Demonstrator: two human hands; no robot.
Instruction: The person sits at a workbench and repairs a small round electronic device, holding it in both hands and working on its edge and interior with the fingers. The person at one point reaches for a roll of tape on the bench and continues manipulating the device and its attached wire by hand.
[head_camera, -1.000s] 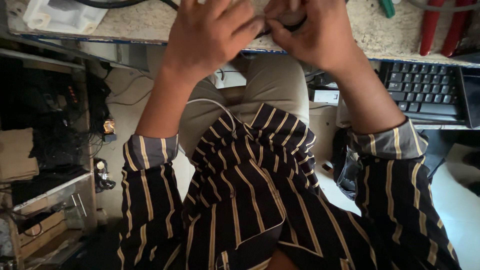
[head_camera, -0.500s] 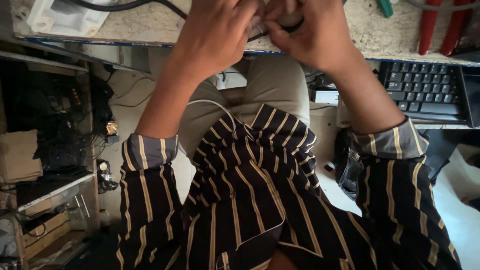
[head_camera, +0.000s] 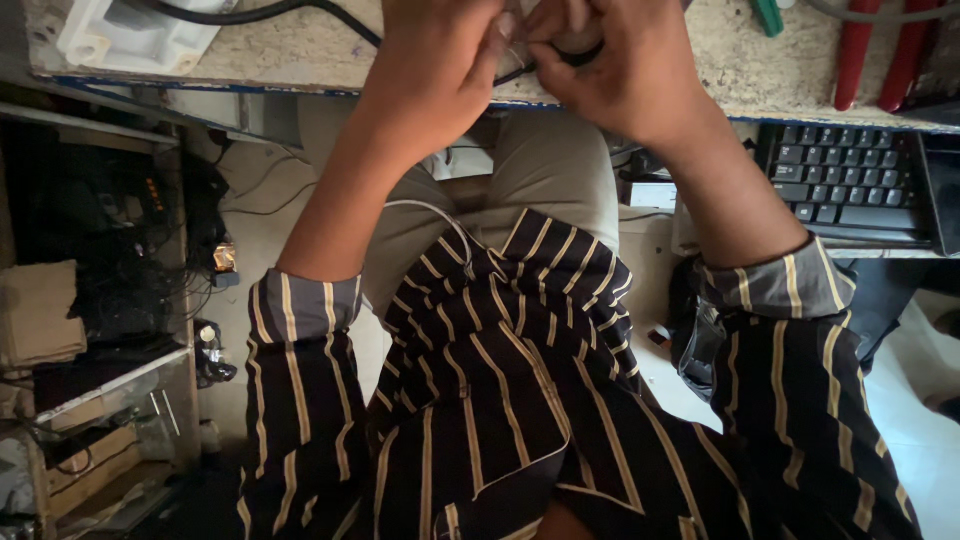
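Observation:
Both hands meet at the top of the view over the edge of a speckled workbench (head_camera: 300, 50). My left hand (head_camera: 435, 75) and my right hand (head_camera: 610, 65) are curled together around a small dark object (head_camera: 578, 48) that is mostly hidden by the fingers. A thin dark cable runs from it toward the left across the bench. What the object is cannot be made out. My striped shirt sleeves are rolled at the forearms.
A white plastic part (head_camera: 130, 35) and a black cable (head_camera: 270, 12) lie on the bench at left. Red-handled tools (head_camera: 880, 50) and a green-handled one (head_camera: 768, 15) lie at right. A black keyboard (head_camera: 850, 185) sits below right. Cluttered shelves (head_camera: 90, 300) stand at left.
Both hands shifted slightly upward in view and drew closer together around the small object; the fingers keep working on it.

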